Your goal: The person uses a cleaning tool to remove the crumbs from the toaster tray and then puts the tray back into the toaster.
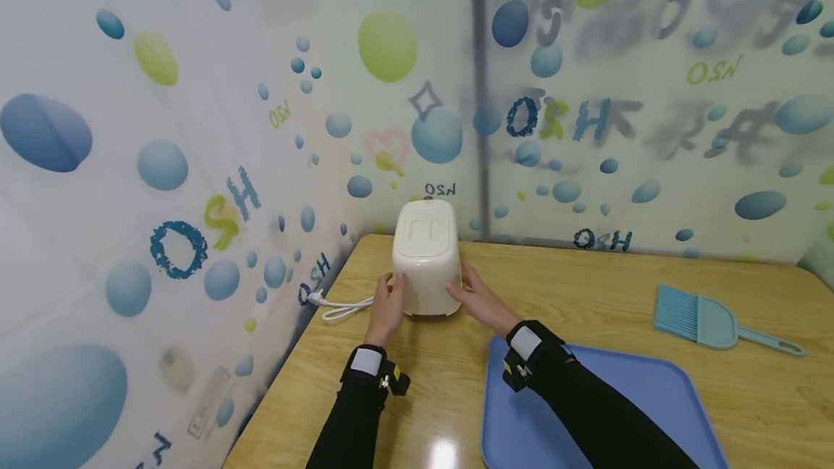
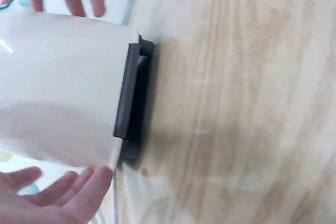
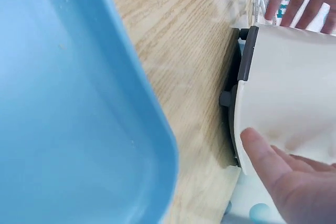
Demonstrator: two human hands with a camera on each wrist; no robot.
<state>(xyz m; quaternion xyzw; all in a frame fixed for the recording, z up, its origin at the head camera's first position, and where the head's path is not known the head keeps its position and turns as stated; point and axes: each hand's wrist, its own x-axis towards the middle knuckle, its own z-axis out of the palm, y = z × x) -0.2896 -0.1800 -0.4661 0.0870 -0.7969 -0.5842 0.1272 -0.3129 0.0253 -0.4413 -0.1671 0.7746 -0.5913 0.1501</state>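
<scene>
A cream-white toaster (image 1: 426, 284) with a rounded, covered top stands upright on the wooden table, near the back wall. On its left side is my left hand (image 1: 387, 308), thumb toward the front face and fingers extended. My right hand (image 1: 483, 300) is at the opposite side, with its thumb near the front right edge. In the left wrist view, the fingertips (image 2: 102, 177) are beside the toaster's lower edge. From the right wrist, the thumb (image 3: 257, 142) appears against or just in front of the casing; firm contact is unclear. A dark base (image 2: 131, 93) shows underneath.
A white power cord (image 1: 345, 307) with its plug lies bundled left of the toaster. The blue tray (image 1: 493, 396) sits at front right, under my right forearm. Farther right lies a teal hand brush (image 1: 717, 320). Patterned curtains (image 1: 391, 129) border the table's back and left.
</scene>
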